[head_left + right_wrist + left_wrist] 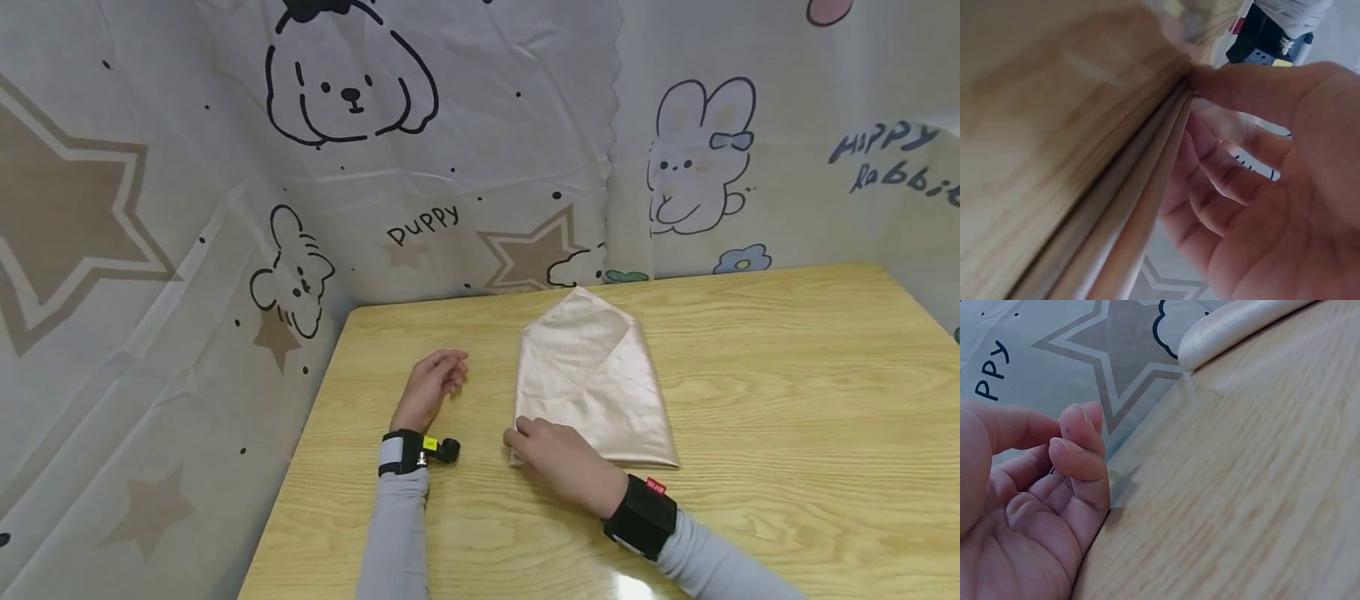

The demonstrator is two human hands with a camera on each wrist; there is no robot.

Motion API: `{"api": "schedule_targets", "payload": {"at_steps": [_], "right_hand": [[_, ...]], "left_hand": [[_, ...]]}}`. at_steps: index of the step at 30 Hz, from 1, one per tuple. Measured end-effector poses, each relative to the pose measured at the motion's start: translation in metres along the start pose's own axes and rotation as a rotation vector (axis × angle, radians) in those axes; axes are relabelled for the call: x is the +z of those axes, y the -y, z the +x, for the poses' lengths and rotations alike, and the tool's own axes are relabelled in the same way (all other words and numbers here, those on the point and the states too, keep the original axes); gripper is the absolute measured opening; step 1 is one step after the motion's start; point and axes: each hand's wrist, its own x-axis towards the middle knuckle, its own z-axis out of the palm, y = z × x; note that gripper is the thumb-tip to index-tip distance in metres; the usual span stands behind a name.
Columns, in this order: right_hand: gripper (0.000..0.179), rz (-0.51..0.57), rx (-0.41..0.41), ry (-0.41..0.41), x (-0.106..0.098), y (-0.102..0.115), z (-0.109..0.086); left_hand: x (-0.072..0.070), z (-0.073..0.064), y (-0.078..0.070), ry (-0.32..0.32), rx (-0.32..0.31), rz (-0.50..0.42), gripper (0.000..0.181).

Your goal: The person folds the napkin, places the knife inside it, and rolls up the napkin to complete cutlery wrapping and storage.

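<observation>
Right hand pinching the 7 o'clock corner of a folded cloth, partly covering it; cloth satiny, cream, layered at the edge, its point towards 12 on a wooden table. Left hand apart at the cloth's 9 o'clock, fingers loosely curled. Printed sheet hangs beyond, 12 o'clock

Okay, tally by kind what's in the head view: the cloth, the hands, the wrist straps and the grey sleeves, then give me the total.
Folded satiny cloth: 1
Hands, left hand and right hand: 2
Wrist straps, left strap and right strap: 2
Grey sleeves, left sleeve and right sleeve: 2
Total: 7
</observation>
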Motion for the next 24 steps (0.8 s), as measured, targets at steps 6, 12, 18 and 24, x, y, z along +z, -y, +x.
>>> {"api": "schedule_targets", "payload": {"at_steps": [6, 12, 18, 24], "right_hand": [[0.05, 0.053, 0.018, 0.003, -0.016, -0.01, -0.016], [0.036, 0.054, 0.066, -0.014, -0.05, -0.04, -0.053], [0.026, -0.004, 0.124, 0.058, -0.062, -0.06, -0.085], [0.032, -0.081, 0.115, 0.014, -0.052, -0.061, -0.089]], "left_hand": [[0.011, 0.002, -0.011, 0.015, 0.046, 0.151, 0.031], [0.066, -0.029, -0.049, 0.216, 0.293, 0.715, 0.015], [0.124, -0.084, -0.057, 0.518, 0.587, 1.2, 0.009], [0.14, -0.103, -0.04, 0.462, 0.777, 1.468, 0.014]]}}
